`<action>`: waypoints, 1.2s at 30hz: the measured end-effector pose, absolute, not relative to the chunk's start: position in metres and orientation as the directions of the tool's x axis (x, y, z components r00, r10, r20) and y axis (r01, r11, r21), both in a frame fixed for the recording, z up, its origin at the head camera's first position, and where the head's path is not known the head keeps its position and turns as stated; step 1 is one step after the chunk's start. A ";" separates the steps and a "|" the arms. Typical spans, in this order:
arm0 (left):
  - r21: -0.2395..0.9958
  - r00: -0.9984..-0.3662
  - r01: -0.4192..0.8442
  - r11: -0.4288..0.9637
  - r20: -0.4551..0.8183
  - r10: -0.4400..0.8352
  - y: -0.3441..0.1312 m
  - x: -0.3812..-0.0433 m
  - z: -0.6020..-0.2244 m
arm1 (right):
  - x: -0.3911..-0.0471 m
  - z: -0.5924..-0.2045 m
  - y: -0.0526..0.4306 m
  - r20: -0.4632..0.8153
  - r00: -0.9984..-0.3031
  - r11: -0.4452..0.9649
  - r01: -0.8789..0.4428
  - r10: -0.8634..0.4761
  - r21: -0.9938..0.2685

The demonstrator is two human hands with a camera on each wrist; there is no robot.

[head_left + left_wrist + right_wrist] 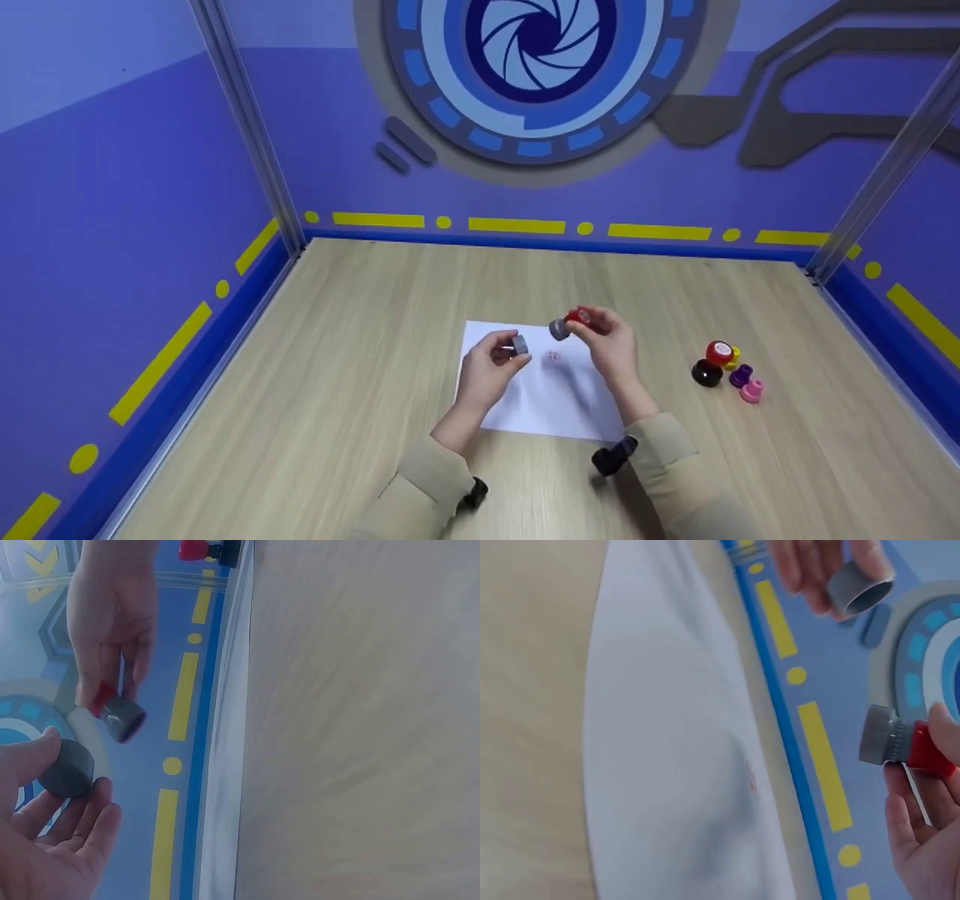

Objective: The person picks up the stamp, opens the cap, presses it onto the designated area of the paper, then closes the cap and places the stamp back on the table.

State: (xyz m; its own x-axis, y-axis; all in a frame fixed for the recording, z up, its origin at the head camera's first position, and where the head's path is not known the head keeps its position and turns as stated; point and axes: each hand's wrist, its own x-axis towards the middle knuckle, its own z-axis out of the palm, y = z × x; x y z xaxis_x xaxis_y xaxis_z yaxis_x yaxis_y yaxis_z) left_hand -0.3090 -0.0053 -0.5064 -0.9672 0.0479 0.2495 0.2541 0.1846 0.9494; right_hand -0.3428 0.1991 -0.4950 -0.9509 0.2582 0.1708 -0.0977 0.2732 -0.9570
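My left hand (484, 382) pinches a grey, hollow stamp cap (520, 345) between thumb and fingers; its open rim shows in the right wrist view. A little higher and to the right, my right hand (615, 356) holds a stamp (924, 750) by its red handle, the grey end pointing toward the left hand. Cap and stamp are apart, both raised above a white sheet of paper (555, 412). On that sheet is a small red stamped print (553, 356), between the two hands in the head view.
Right of the paper, a black piece (707, 373) and a red piece (719, 353) cluster with a yellow piece (735, 358), a purple piece (741, 376) and a pink piece (751, 391). Blue printed walls enclose the back and sides of the wooden table (337, 375).
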 end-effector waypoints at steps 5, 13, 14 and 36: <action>0.953 -0.967 0.254 0.163 0.245 0.072 -0.004 -0.308 -0.504 | -0.329 -0.494 0.200 -0.006 -0.968 -0.084 -0.016 0.250 -0.996; 0.963 -0.967 0.241 0.124 0.227 0.120 0.001 -0.308 -0.503 | -0.313 -0.499 0.190 -0.111 -0.987 -0.367 0.062 0.115 -0.928; 0.960 -0.964 0.250 0.124 0.235 0.127 0.002 -0.308 -0.503 | -0.312 -0.500 0.189 -0.109 -0.988 -0.376 0.061 0.108 -0.925; 0.954 -0.958 0.265 0.141 0.244 0.147 0.003 -0.302 -0.505 | -0.305 -0.510 0.174 -0.135 -0.986 -0.325 0.096 0.101 -0.941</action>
